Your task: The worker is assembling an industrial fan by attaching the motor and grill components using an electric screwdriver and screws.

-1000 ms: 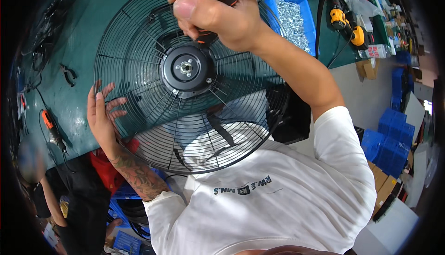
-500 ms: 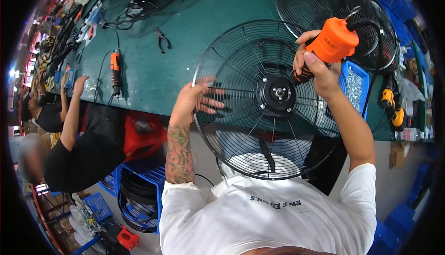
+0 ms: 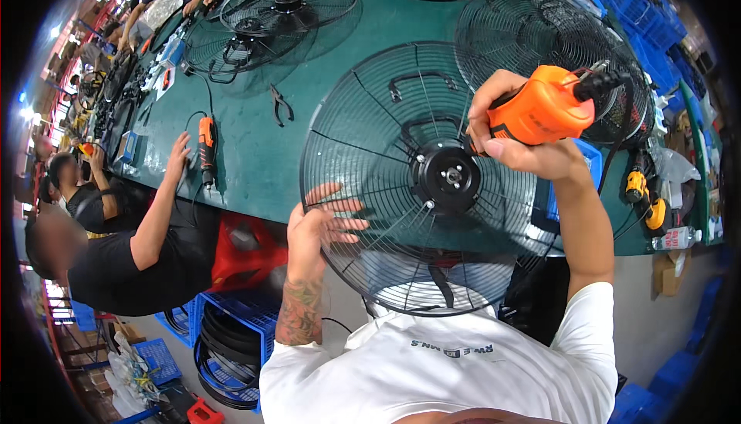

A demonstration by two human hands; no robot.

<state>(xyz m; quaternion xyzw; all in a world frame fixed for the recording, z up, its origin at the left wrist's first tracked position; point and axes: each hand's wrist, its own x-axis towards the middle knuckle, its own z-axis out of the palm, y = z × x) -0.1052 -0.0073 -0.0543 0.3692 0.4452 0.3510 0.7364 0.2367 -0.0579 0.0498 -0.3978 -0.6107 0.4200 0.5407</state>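
Observation:
A round black wire fan grille [image 3: 370,127] with a dark central motor hub [image 3: 448,179] lies in front of me, over the near table edge. My right hand [image 3: 502,127] is wrapped round an orange and black electric screwdriver [image 3: 552,105], cord end up to the right. Its tip points down-left toward the hub's upper right edge; whether it touches a screw is hidden. My left hand [image 3: 320,219] is at the grille's left rim, fingers stretched and spread, slightly blurred. A black curved handle [image 3: 421,81] shows through the far wires.
More fan grilles stand far left [image 3: 289,3] and far right [image 3: 513,27] on the green table [image 3: 255,154]. Pliers [image 3: 280,105] and another orange screwdriver [image 3: 206,150] lie left, near a co-worker's hand [image 3: 177,158]. A blue bin [image 3: 590,162] sits right, beside yellow drills [image 3: 639,185].
My view has shifted, showing more of the far table. The grille has slid a little left relative to the table. My right hand still grips the screwdriver. A co-worker's hand has moved toward the other screwdriver.

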